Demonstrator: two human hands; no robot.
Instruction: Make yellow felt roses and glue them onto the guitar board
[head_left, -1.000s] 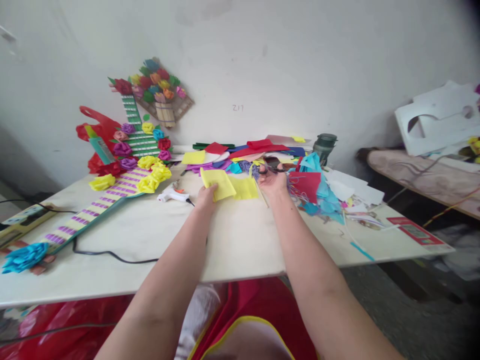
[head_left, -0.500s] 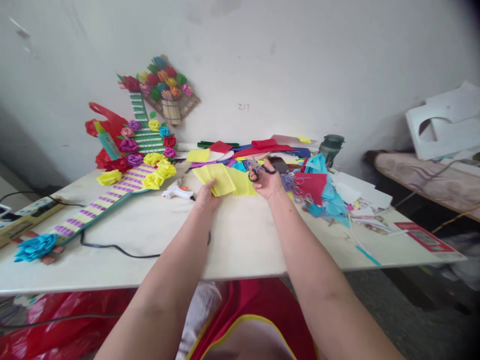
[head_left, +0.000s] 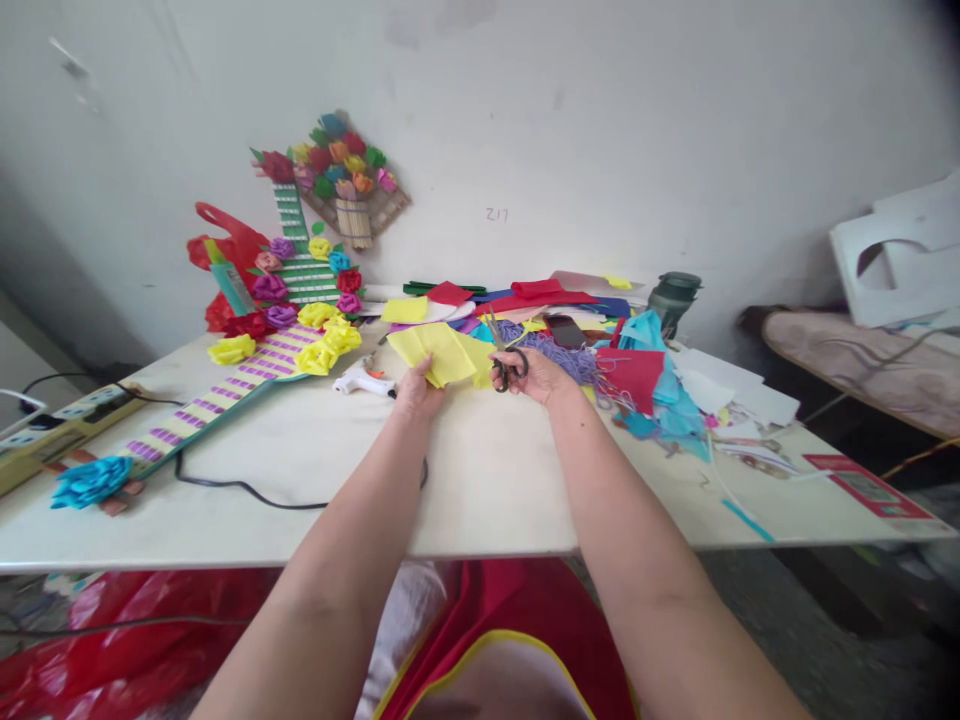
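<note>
A folded piece of yellow crepe paper (head_left: pixel 442 352) is pinched in my left hand (head_left: pixel 420 388), thumb on top, just above the white table (head_left: pixel 480 480). My right hand (head_left: pixel 541 376) is closed around a pair of scissors (head_left: pixel 512 364) with dark handles, the blades pointing up and away from me. The right end of the yellow paper reaches the scissors' handles; whether my right fingers also touch it I cannot tell. Left of my left hand lies a white glue gun (head_left: pixel 364 380).
Behind my hands are stacked coloured papers (head_left: pixel 540 295), purple yarn (head_left: pixel 551 350) and a phone (head_left: pixel 566 330). A dark bottle (head_left: pixel 673 300) and blue paper scraps (head_left: pixel 660 400) are on the right. Leftward stand a flower-decorated guitar shape (head_left: pixel 247 370) and a power strip (head_left: pixel 67 430).
My right hand has come slightly left with the scissors, which now point more upright. My left hand keeps its hold on the yellow paper. The whole view has shifted a little.
</note>
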